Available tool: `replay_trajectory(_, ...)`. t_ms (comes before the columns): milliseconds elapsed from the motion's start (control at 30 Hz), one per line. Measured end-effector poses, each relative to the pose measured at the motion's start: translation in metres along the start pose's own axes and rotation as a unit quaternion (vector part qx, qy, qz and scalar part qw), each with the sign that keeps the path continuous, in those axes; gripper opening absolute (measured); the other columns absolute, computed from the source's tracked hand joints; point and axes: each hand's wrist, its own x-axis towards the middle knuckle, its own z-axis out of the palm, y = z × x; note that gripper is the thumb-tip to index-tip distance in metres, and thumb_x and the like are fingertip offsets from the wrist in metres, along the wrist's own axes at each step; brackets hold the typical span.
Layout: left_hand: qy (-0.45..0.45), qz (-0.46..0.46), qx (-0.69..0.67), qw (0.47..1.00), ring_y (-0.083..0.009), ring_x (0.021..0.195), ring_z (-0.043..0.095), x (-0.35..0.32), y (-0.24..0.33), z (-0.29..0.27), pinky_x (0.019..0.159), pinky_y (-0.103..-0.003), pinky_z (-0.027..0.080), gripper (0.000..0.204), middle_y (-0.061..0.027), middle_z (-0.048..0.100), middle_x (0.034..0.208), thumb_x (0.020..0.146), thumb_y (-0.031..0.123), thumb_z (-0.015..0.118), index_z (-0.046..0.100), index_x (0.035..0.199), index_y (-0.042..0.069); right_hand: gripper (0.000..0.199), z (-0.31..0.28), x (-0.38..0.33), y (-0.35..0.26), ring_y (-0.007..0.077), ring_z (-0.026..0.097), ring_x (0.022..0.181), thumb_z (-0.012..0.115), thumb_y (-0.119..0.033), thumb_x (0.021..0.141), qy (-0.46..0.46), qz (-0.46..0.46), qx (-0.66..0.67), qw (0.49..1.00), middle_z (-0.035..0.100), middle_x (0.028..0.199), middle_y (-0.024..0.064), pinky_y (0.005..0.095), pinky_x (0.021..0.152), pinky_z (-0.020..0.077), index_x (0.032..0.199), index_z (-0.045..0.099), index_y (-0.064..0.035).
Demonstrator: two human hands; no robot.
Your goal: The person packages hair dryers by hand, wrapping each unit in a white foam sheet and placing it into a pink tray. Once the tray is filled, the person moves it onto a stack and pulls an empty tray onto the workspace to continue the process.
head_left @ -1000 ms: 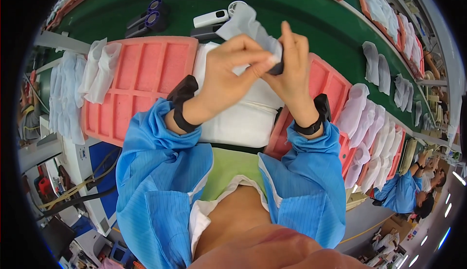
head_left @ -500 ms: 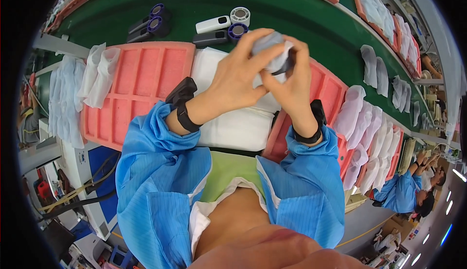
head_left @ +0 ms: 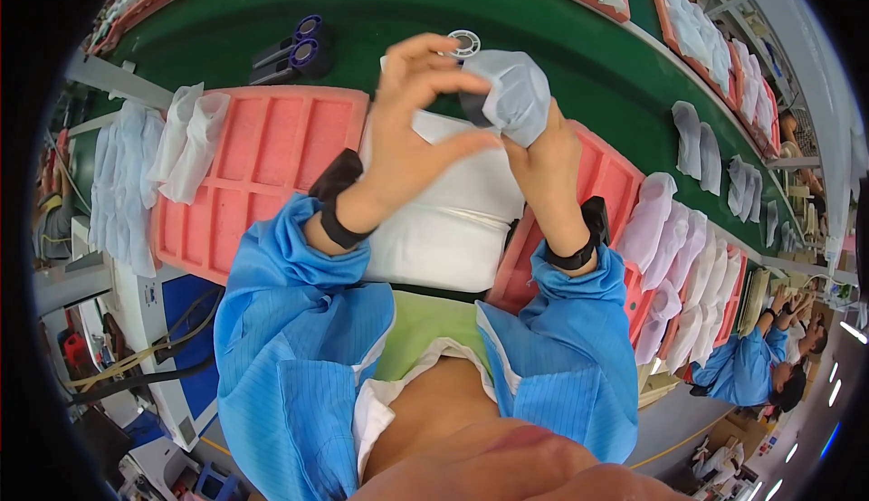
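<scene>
My right hand [head_left: 548,159] is closed on a handheld device in a thin white sleeve [head_left: 520,94], held up over the far edge of the work area. The sleeve covers most of the device; a dark part shows at its left. Just left of it, my left hand [head_left: 407,130] has its fingers and thumb spread, with nothing visible in it. Below my hands lies a stack of flat white sleeves [head_left: 439,243]. Behind them, a white ring-shaped device head [head_left: 464,44] shows, partly hidden by my left fingers.
Dark devices with purple rings [head_left: 303,53] lie on the green belt [head_left: 389,8]. A pink compartment tray [head_left: 258,143] is at left, another [head_left: 602,162] at right. Wrapped pieces [head_left: 647,220] line the right side; white ones [head_left: 195,143] hang over the left tray. A person [head_left: 747,365] works at far right.
My left hand has come off the sleeved device and opened, moving left. The device in my right hand has turned, with more of the white sleeve now showing.
</scene>
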Motion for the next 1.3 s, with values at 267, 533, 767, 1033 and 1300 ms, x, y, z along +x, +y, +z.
replay_trajectory(267,0.038,0.129,0.126,0.983,-0.0275,0.109,0.049,-0.011,0.004,0.012,0.088,-0.035,0.041,0.029,-0.0113,0.048,0.121,0.06,0.014,0.086,0.069,0.084,0.012,0.041,0.001,-0.007,-0.01,0.0411,0.06,0.077,0.071,-0.007,0.071,0.036,0.036,-0.018,0.999,0.06,0.083,0.0194,0.0444,0.06,0.0483,0.105,0.05,0.0008)
replay_trajectory(533,0.022,0.138,0.158,0.978,-0.0256,0.105,0.05,-0.011,0.006,0.006,0.085,-0.034,0.041,0.022,-0.0083,0.053,0.11,0.063,0.017,0.083,0.07,0.079,0.011,0.043,0.0,-0.009,-0.021,0.0337,0.064,0.081,0.068,-0.005,0.076,-0.02,0.063,0.042,0.997,0.064,0.096,0.0192,0.0377,0.068,0.05,0.116,0.054,0.0005)
replay_trajectory(767,-0.007,-0.153,-0.217,0.964,-0.0159,0.092,0.054,0.01,-0.007,-0.014,0.076,-0.027,0.042,0.015,-0.0061,0.056,0.104,0.077,0.013,0.077,0.068,0.088,0.007,0.039,-0.051,0.002,-0.016,0.016,0.059,0.084,0.068,-0.01,0.081,-0.232,0.119,0.26,0.929,0.062,0.093,0.0073,0.028,0.074,0.0459,0.117,0.054,0.0008)
replay_trajectory(1033,-0.036,-0.108,-0.014,0.993,-0.0148,0.078,0.056,-0.011,-0.058,0.019,0.065,-0.028,0.045,0.012,-0.0049,0.059,0.092,0.081,0.015,0.072,0.064,0.085,0.006,0.037,-0.069,0.035,0.092,0.0187,0.061,0.082,0.067,-0.023,0.085,-0.135,0.278,0.143,0.94,0.064,0.091,0.0072,0.0293,0.072,0.047,0.111,0.056,0.002)
replay_trajectory(1300,-0.255,-0.029,0.239,0.936,-0.0264,0.076,0.061,-0.07,-0.07,0.064,0.064,-0.035,0.047,0.023,-0.008,0.056,0.083,0.076,0.026,0.073,0.061,0.085,0.008,0.043,0.006,0.036,0.184,0.0402,0.054,0.11,0.063,-0.023,0.08,0.034,0.211,-0.478,0.852,0.058,0.115,0.025,0.0462,0.095,0.0437,0.116,0.055,-0.0016)
